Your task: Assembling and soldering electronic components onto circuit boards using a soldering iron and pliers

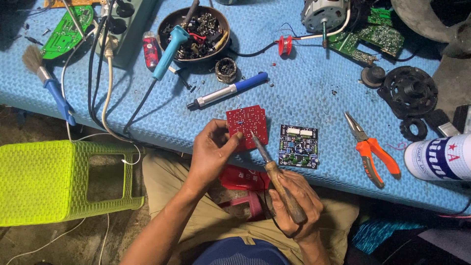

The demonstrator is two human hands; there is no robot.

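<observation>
My left hand (212,149) pinches a small red circuit board (247,122) by its lower left edge, tilted up over the front edge of the blue mat (304,88). My right hand (294,194) grips the wooden handle of a soldering iron (277,176). The iron's metal tip touches the red board's lower right part. A black circuit board (298,145) with green and white parts lies flat on the mat just right of the iron.
Orange-handled pliers (370,149) lie right of the black board, a white can (436,158) beyond them. A blue-and-silver desoldering pump (228,91), a bowl of parts (200,32), a solder spool (285,45), a brush (49,83) and green boards sit farther back. A green plastic stool (64,179) stands left.
</observation>
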